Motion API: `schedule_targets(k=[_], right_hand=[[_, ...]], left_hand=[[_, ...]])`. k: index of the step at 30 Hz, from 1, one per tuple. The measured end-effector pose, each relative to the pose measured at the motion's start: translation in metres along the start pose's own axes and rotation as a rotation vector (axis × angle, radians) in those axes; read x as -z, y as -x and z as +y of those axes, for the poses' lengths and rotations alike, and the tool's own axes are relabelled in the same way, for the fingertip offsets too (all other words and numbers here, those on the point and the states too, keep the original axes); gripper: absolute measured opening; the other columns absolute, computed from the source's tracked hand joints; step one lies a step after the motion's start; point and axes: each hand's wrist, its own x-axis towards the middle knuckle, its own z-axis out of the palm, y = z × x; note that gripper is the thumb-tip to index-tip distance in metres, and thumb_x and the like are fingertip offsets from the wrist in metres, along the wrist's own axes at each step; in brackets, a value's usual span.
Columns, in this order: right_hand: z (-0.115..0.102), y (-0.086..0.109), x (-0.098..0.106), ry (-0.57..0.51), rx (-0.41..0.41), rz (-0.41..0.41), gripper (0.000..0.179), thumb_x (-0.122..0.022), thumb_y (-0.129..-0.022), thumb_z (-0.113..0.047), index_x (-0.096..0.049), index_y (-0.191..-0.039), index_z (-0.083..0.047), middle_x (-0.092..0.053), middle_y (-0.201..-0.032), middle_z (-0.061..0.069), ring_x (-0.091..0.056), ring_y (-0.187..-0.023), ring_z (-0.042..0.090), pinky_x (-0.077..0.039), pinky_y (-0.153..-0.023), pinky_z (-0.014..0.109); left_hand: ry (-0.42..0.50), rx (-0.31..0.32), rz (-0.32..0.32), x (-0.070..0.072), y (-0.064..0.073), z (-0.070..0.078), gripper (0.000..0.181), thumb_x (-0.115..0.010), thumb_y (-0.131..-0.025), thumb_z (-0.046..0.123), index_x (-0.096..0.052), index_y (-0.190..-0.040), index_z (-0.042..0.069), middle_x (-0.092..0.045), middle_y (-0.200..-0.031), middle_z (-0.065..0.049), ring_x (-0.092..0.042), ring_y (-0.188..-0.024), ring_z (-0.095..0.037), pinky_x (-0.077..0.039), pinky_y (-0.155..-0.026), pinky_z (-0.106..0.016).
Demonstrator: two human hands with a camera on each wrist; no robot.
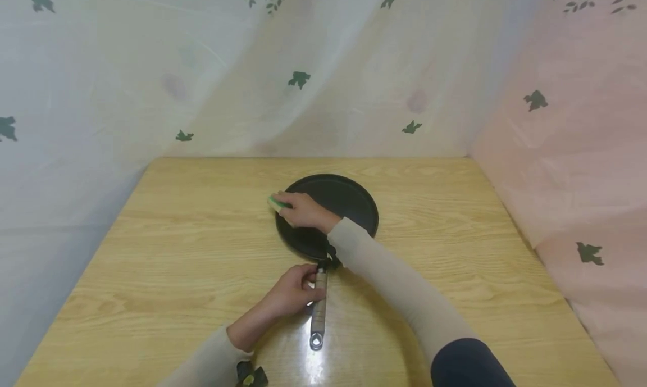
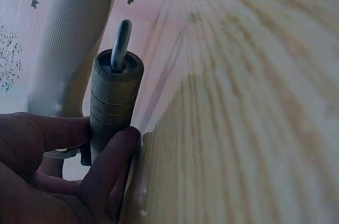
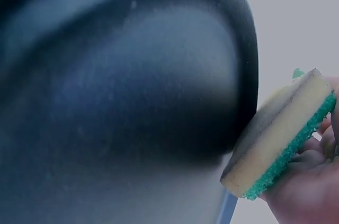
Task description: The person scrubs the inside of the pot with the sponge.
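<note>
A round black frying pan (image 1: 349, 199) lies on the wooden table, its handle (image 1: 318, 314) pointing toward me. My left hand (image 1: 295, 288) grips that handle from the left; in the left wrist view thumb and fingers close around the brown handle (image 2: 117, 94) with its metal hanging loop. My right hand (image 1: 308, 212) holds a sponge (image 1: 278, 203) at the pan's left rim. In the right wrist view the sponge (image 3: 280, 139) shows a pale yellow body and a green scouring layer. Its yellow side, darkened on the face, meets the pan's edge (image 3: 246, 75).
The wooden table (image 1: 192, 235) extends around the pan on all sides. A pale cloth backdrop (image 1: 354, 112) with green bird shapes hangs behind it, and a pink cloth (image 1: 581, 179) runs along the right edge. A dark strap-like object (image 1: 253, 374) is by the left sleeve.
</note>
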Motion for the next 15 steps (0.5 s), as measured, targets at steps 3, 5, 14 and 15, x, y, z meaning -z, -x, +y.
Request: schedule_targets(k=[3,5,14,15], right_hand=[[0.001,-0.003,0.003,0.039,0.0,0.003,0.053,-0.051,-0.109,-0.015,-0.042,-0.162,-0.01,-0.034,-0.168,0.014,-0.065,-0.106,0.025,-0.053,-0.09,0.029],[0.002,-0.005,0.005,0.054,-0.004,0.011,0.053,-0.051,-0.109,-0.016,-0.042,-0.162,-0.01,-0.034,-0.168,0.015,-0.057,-0.126,0.027,-0.05,-0.097,0.031],[0.002,-0.008,0.016,0.0,-0.017,0.007,0.056,-0.052,-0.107,-0.014,-0.041,-0.162,-0.009,-0.037,-0.167,0.014,-0.053,-0.067,0.012,-0.049,-0.066,0.023],[0.001,-0.007,0.017,-0.005,-0.019,0.006,0.056,-0.052,-0.107,-0.013,-0.042,-0.162,-0.009,-0.039,-0.166,0.015,-0.053,-0.065,0.011,-0.049,-0.063,0.022]], left_hand=[[0.002,-0.002,0.0,0.0,0.0,0.0,0.053,-0.075,-0.088,-0.003,-0.053,-0.133,-0.023,-0.065,-0.103,-0.015,-0.059,-0.07,-0.011,-0.052,-0.056,-0.021],[0.013,-0.005,-0.001,0.0,0.0,0.0,0.052,-0.075,-0.089,-0.003,-0.053,-0.132,-0.023,-0.065,-0.103,-0.015,-0.059,-0.07,-0.01,-0.052,-0.056,-0.02],[0.022,-0.007,0.003,0.0,0.001,0.0,0.051,-0.075,-0.088,-0.003,-0.054,-0.13,-0.023,-0.063,-0.103,-0.015,-0.057,-0.069,-0.01,-0.05,-0.056,-0.02],[0.019,-0.004,0.004,0.0,0.001,0.0,0.051,-0.075,-0.088,-0.003,-0.054,-0.13,-0.023,-0.062,-0.103,-0.015,-0.057,-0.069,-0.01,-0.05,-0.056,-0.02]])
